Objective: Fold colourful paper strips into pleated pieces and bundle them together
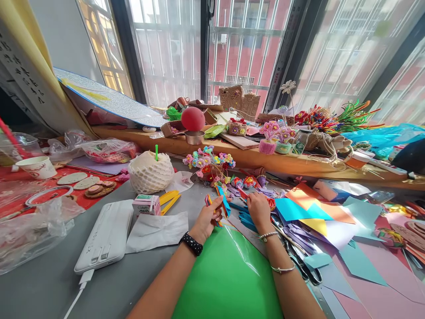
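- Left hand (208, 217), black dotted band at the wrist: its grip is closed on a multicoloured bundle of folded paper pieces (226, 204), at the far end of a glossy green sheet (229, 274).
- Right hand (259, 208): fingers bent down beside a small red folded paper piece (243, 193); whether its grip holds that piece, I cannot tell.
- Bright blue folded paper strips (247, 220) lie between the hands, nearer the right.
- Beyond the hands stands a bunch of colourful crocheted flowers (209, 161).
- On the grey desk (142, 274), to the left, lies a white rectangular power bank (106, 230).
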The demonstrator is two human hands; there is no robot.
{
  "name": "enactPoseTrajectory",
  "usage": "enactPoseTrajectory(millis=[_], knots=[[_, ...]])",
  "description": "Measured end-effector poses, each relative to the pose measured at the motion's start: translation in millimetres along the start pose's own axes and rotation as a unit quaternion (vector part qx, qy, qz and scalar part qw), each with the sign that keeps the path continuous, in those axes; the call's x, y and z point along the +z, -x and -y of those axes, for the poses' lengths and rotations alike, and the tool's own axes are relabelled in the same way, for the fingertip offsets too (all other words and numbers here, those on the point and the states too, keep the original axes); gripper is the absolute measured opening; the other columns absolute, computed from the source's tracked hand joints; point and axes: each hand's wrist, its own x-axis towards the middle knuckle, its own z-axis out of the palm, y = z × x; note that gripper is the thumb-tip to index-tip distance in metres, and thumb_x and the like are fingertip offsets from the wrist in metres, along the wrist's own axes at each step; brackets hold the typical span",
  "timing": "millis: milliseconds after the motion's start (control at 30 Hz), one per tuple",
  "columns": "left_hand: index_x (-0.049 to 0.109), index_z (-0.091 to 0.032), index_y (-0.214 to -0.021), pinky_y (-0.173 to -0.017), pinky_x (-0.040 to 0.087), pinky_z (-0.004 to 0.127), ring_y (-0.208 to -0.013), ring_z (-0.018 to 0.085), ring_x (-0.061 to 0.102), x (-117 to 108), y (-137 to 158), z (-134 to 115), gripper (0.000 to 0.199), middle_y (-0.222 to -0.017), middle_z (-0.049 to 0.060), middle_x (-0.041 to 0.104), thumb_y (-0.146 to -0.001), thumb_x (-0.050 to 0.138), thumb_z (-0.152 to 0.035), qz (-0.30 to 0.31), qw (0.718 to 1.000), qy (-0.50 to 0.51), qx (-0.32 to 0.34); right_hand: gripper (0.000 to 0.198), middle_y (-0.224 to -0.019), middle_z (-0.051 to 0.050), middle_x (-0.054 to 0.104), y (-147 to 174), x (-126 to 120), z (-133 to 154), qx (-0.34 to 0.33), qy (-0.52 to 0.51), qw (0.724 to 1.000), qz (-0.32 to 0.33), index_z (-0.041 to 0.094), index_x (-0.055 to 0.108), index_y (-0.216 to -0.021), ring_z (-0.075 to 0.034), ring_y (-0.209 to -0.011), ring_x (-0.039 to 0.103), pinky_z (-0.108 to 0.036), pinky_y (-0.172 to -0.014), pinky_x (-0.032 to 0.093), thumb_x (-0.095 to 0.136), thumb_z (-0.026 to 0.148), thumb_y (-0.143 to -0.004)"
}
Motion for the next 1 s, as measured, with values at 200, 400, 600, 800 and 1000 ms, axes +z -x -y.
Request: enactPoseTrajectory(millis=[200, 400, 600, 800, 1000], knots=[[0.062, -0.011, -0.070, -0.031, 0.017, 0.013, -0.032, -0.001, 0.015, 0.6, 0.3, -0.1, 0.022, -0.042, -0.005, 0.044, -0.062, 0.062, -0.031, 0.000, 1.000, 0.009, 0.002, 0.025, -0.078, -0.009, 0.057, -0.6, 4.4, -0.9, 0.027, -0.053, 0.998, -0.005, 0.013, 0.052, -0.091, -0.020, -0.073, 0.048, -0.028, -0.063, 0.031, 0.034, 0.007, -0.075], [0.062, -0.011, -0.071, -0.031, 0.017, 0.013, -0.032, -0.002, 0.016, 0.2, -0.5, 0.9, 0.022, -0.049, -0.003, 0.050, -0.062, 0.061, -0.031, 0.003, 1.000, 0.014, 0.003, 0.026, -0.086, -0.010, 0.055, 0.5, 8.5, -2.2, 0.048, -0.141, 0.987, -0.058, 0.012, 0.050, -0.093, -0.021, -0.081, 0.045, -0.030, -0.070, 0.033, 0.032, 0.009, -0.074], [0.061, -0.010, -0.071, -0.032, 0.017, 0.013, -0.032, -0.002, 0.014, -1.2, -1.6, 2.0, 0.023, -0.038, -0.007, 0.037, -0.064, 0.060, -0.032, 0.013, 1.000, 0.009, 0.002, 0.027, -0.076, -0.009, 0.055, -6.2, -7.6, 4.9, 0.068, -0.284, 0.956, -0.040, 0.014, 0.056, -0.080, -0.020, -0.074, 0.048, -0.029, -0.066, 0.036, 0.031, 0.025, -0.079], [0.055, -0.013, -0.071, -0.032, 0.017, 0.013, -0.031, -0.002, 0.018, 1.1, -1.3, 1.2, 0.023, -0.045, -0.008, 0.040, -0.058, 0.066, -0.028, -0.013, 0.999, 0.041, 0.008, 0.024, -0.063, -0.002, 0.053, -6.5, -30.0, 29.1, 0.081, -0.490, 0.867, 0.038, 0.016, 0.055, -0.081, -0.014, -0.056, 0.048, -0.024, -0.052, 0.038, 0.048, 0.035, -0.070], [0.051, -0.014, -0.069, -0.033, 0.016, 0.013, -0.031, -0.002, 0.019, 5.2, 2.5, -1.1, 0.026, -0.041, -0.012, 0.025, -0.054, 0.069, -0.026, -0.015, 0.998, 0.063, 0.008, 0.020, -0.058, -0.001, 0.054, -1.6, -31.4, 47.6, 0.100, -0.541, 0.833, 0.052, 0.015, 0.052, -0.063, -0.012, -0.053, 0.048, -0.022, -0.051, 0.038, 0.054, 0.035, -0.064]])
